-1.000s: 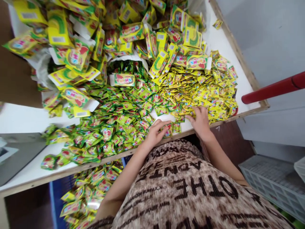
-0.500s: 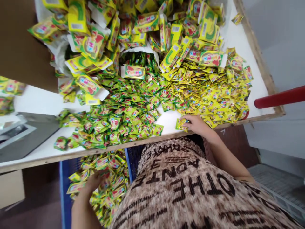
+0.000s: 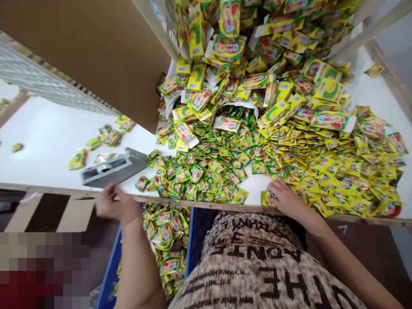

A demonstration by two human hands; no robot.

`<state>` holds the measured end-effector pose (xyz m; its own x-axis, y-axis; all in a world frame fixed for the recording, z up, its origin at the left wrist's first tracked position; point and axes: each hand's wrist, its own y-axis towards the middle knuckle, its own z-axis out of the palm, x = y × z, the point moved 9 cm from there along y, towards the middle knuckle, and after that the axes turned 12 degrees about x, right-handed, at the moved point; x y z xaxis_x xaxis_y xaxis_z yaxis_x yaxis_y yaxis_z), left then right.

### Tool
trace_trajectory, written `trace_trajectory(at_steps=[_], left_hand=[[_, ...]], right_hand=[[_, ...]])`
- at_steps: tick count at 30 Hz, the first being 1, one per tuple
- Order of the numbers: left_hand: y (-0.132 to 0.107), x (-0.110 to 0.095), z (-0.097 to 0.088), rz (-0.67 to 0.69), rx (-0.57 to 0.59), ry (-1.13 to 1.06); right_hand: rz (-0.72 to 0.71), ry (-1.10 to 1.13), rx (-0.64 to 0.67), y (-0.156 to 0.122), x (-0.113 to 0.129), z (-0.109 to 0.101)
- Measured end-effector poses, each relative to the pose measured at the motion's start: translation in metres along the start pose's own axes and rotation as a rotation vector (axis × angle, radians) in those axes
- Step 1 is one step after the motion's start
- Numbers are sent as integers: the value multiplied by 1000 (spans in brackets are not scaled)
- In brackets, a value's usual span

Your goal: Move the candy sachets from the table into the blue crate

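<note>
My left hand (image 3: 116, 205) is raised at the table's front edge, just in front of a grey tape dispenser (image 3: 106, 169). Its fingers are bent together, and anything in them is too small to make out. Over the table edge, my right hand (image 3: 286, 199) is closed on small yellow sachets (image 3: 265, 198), partly hidden by the fingers. To its left lies a heap of green sachets (image 3: 196, 176); a larger heap of yellow sachets (image 3: 341, 180) spreads to its right. Below the edge, a blue crate (image 3: 190, 240) holds many yellow-green packets (image 3: 164, 234).
Small yellow boxes (image 3: 231, 47), many with flaps up, pile up behind the sachets. A brown cardboard sheet (image 3: 96, 47) and a white plastic basket (image 3: 48, 77) stand at the back left. An open carton (image 3: 67, 214) sits below the table at left.
My left hand has come up from the packets in the blue crate to the tape dispenser. The view has swung left. My right hand keeps its hold on the yellow sachets.
</note>
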<state>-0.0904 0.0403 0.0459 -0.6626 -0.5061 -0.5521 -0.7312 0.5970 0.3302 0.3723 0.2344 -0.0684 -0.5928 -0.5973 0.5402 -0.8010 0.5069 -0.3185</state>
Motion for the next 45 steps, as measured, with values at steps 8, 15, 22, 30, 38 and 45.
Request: trace_trajectory(at_steps=[8,15,22,30,38,45], left_hand=[[75,-220,285,20,659,-243],[59,-247,264,117,564,-452],[-128,-310,233,796,1294,-473],[-172,-280,240,679,1246,-659],[-181,-291,227,801,1216,-683],[-188,-269,242,517,1197,-874]], right_hand=[[18,124,-54,-27,9,5],[192,339,-354,-60,-22,-15],[131,763,-813,-41,-7,-79],[36,246,-674,-20,11,-61],[-66,114,-729,-31,24,-74],[6,63,-428,-20,21,-74]])
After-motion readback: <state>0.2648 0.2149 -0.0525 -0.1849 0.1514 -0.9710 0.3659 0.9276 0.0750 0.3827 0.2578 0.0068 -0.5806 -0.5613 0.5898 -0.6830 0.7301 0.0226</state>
